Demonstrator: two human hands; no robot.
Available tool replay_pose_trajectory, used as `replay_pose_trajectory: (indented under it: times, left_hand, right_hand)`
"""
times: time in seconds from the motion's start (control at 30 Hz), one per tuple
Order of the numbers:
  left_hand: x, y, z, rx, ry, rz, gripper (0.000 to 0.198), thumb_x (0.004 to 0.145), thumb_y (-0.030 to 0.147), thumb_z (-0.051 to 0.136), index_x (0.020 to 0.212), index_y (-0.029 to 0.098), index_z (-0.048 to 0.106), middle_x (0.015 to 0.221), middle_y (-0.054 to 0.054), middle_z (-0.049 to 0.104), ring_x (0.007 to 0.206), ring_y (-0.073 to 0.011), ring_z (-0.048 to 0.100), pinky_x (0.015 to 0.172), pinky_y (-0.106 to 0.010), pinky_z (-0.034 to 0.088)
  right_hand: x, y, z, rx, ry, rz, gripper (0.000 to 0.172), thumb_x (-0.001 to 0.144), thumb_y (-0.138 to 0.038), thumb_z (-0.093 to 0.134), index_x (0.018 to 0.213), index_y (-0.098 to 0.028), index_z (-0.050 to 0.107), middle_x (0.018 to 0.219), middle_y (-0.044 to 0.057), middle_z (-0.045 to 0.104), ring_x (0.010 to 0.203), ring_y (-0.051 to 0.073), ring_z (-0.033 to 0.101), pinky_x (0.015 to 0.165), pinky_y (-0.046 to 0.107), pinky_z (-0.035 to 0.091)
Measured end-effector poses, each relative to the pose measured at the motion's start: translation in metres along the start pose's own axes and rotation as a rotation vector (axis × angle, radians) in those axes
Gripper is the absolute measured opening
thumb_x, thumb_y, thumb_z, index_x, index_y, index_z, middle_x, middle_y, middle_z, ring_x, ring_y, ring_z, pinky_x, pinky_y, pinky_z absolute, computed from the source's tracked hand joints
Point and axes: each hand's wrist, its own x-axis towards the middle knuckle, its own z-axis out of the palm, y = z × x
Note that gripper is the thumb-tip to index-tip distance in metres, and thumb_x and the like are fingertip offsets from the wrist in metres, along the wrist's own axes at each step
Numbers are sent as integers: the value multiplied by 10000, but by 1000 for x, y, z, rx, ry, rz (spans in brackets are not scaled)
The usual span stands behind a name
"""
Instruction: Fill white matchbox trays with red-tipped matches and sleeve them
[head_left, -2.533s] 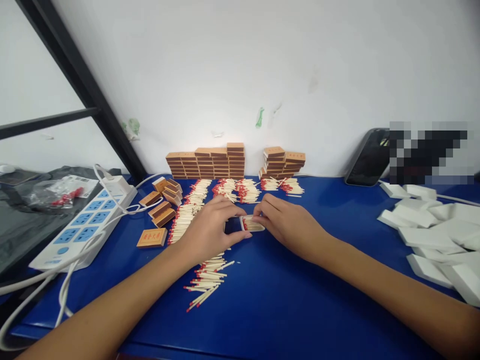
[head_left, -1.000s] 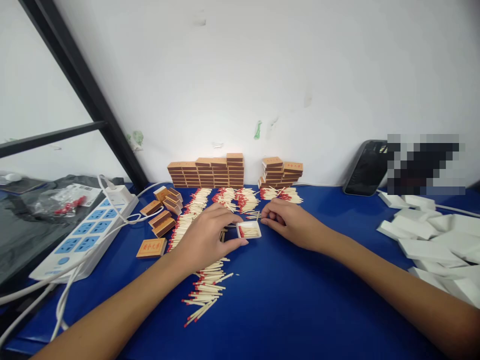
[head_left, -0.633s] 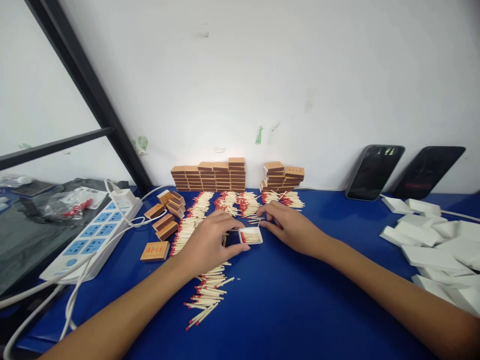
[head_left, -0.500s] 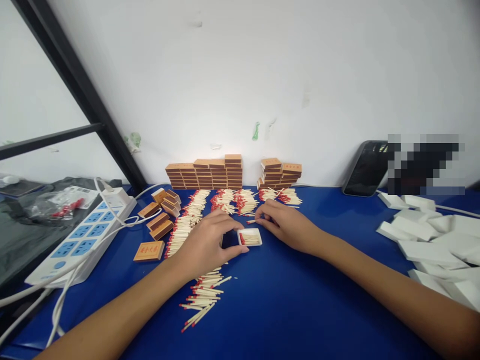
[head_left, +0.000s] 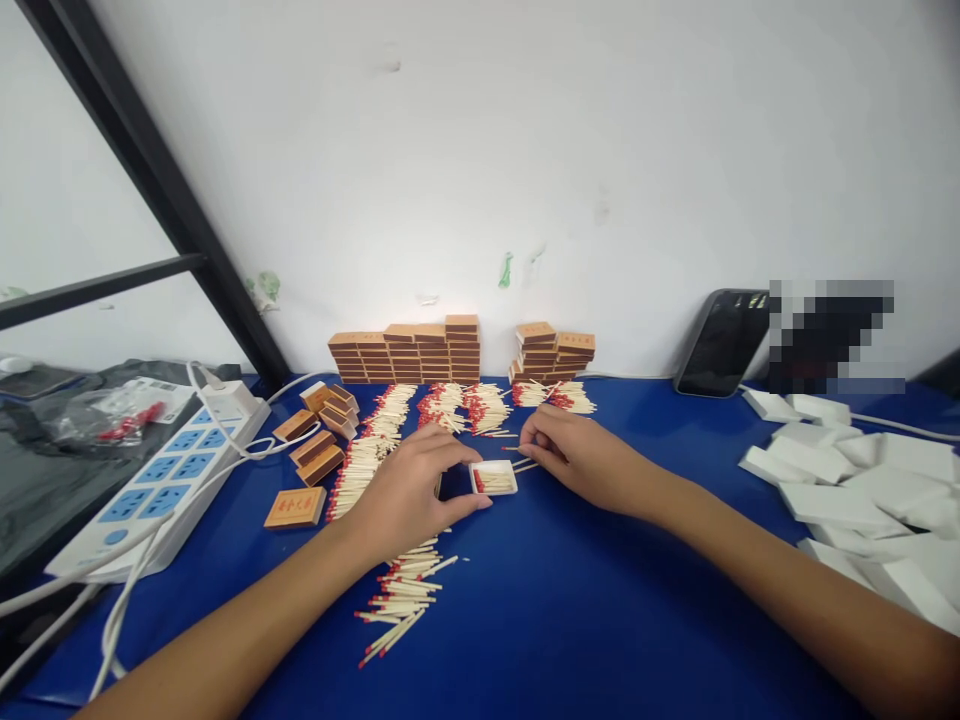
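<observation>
Pinching a small white tray (head_left: 496, 467) by its left end with the left hand (head_left: 416, 490), lightly by the look of things, with thumb to the near side and finger to the far side. Lying flat and open near the middle of the blue table (head_left: 570, 620).

Curling the right hand (head_left: 566, 450) just past the tray's right end, with thumb and fingertips close together. Hard to tell whether pinching or only touching the pale match sticks (head_left: 525, 463) there.

Just changed: from reaching toward a lone match (head_left: 510, 449) off the tray's back right corner, half a second ago, to showing pale sticks between the tray's right edge and the fingertips. Meaning, most likely, sticks now right beside the tray but not lying flat inside. Looking much the same inside, with some red-tipped matches (head_left: 491, 482) and a bit of bare room.

Along the table's back edge, a long stack of matchboxes (head_left: 405, 358) and a smaller stack (head_left: 551, 355), with match heaps (head_left: 486, 410) in front. Toward the left edge, a power strip (head_left: 161, 485) and loose boxes (head_left: 319, 465). Toward the right edge, a pile of white pieces (head_left: 847, 500).
</observation>
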Motion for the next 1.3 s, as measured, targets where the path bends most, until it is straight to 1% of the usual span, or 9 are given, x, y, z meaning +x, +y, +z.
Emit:
replay_pose_trajectory:
  times: [0.13, 0.23, 0.37, 0.47, 0.63, 0.77, 1.0, 1.2, 1.3]
  left_hand:
    - [1, 1, -1, 4, 8, 17, 339, 882, 367, 879, 1132, 187, 736, 993, -52, 725, 981, -239, 634, 889, -385, 516]
    - [1, -2, -5, 28, 17, 7, 338, 875, 379, 884, 1118, 195, 738, 988, -46, 730, 974, -239, 635, 884, -387, 515]
    - [1, -6, -8, 50, 58, 6, 332, 875, 383, 885, 1112, 204, 737, 988, -39, 737, 970, -234, 642, 873, -378, 516]
    - [1, -7, -7, 53, 70, 12, 327, 876, 383, 884, 1108, 206, 736, 993, -42, 741, 976, -236, 649, 873, -377, 521]
    - [2, -4, -7, 49, 74, 45, 338, 881, 384, 881, 1125, 202, 734, 1008, -45, 749, 980, -229, 657, 886, -378, 533]
    - [3, -6, -10, 51, 123, 44, 341, 874, 366, 889, 1133, 201, 740, 1033, -51, 755, 1003, -231, 672, 909, -389, 539]
    - [3, -5, -9, 58, 133, 57, 340, 869, 363, 893, 1129, 201, 746, 1030, -58, 753, 992, -232, 679, 894, -387, 551]
    - [3, -3, -10, 63, 126, 75, 342, 879, 379, 882, 1138, 205, 740, 1032, -55, 757, 991, -229, 678, 909, -395, 550]
    - [3, -3, -12, 45, 128, 69, 354, 870, 386, 889, 1135, 205, 740, 1029, -57, 760, 992, -233, 679, 914, -403, 544]
  right_hand:
    - [-1, -7, -3, 41, 16, 2, 124, 1033, -301, 579, 976, -219, 653, 927, 51, 649, 786, 185, 575, 703, 315, 431]
    - [-1, -13, -10, 21, 7, 0, 103, 1021, -261, 570, 966, -217, 645, 952, 60, 661, 798, 184, 579, 711, 317, 432]
    - [-6, -16, -24, -27, -134, 32, 123, 1018, -251, 562, 922, -222, 633, 925, 49, 664, 780, 185, 576, 702, 324, 426]
    - [-16, -15, -32, -31, -181, 63, 153, 1033, -297, 565, 911, -229, 628, 916, 40, 666, 777, 187, 576, 701, 329, 423]
    - [-34, -13, -30, 72, -197, 58, 196, 1059, -342, 533, 941, -240, 651, 1007, 44, 676, 838, 186, 607, 754, 331, 454]
    - [-35, -14, -27, 123, -242, 66, 204, 1058, -344, 529, 953, -236, 665, 1053, 53, 665, 872, 187, 621, 785, 332, 472]
    - [-33, -15, -29, 133, -245, 94, 166, 1025, -363, 586, 1001, -238, 693, 994, 43, 629, 782, 172, 576, 724, 321, 462]
    - [-36, -12, -29, 135, -256, 73, 204, 1046, -371, 549, 932, -235, 650, 1028, 54, 686, 891, 202, 631, 790, 349, 482]
    - [-35, -21, -29, 186, -188, 66, 230, 1050, -406, 554, 930, -240, 658, 981, 51, 691, 840, 197, 615, 752, 347, 484]
